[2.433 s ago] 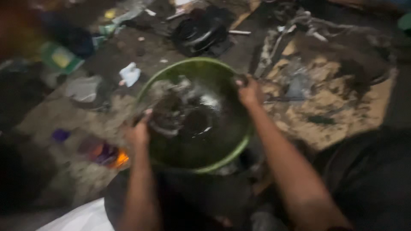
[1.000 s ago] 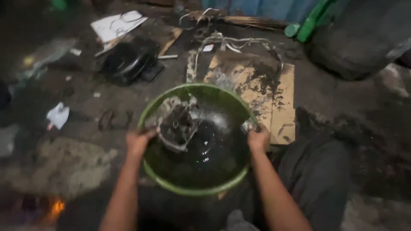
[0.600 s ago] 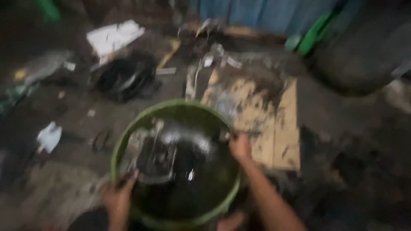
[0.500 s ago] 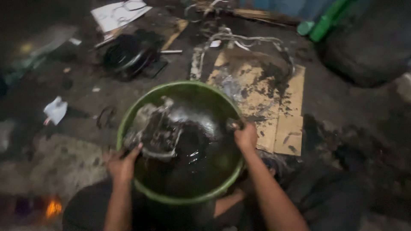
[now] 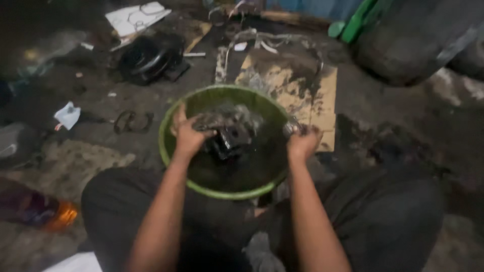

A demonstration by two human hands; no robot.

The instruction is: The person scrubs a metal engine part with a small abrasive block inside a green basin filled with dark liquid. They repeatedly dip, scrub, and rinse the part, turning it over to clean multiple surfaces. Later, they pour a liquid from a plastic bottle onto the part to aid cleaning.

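Since half a second ago the left hand [image 5: 187,137] has come off the rim and closed over the greasy metal engine part [image 5: 226,132] inside the green basin [image 5: 171,151]; the right hand [image 5: 303,143] grips the basin's right rim. Sitting in dark liquid at the basin's middle, the part looks heavy, rigid and slick, best gripped by its protruding edges.

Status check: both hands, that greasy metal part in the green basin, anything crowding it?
Left hand gripping metal part over dark liquid. Right hand closed at green basin rim, contents unclear. Stained cardboard lies just behind the basin.
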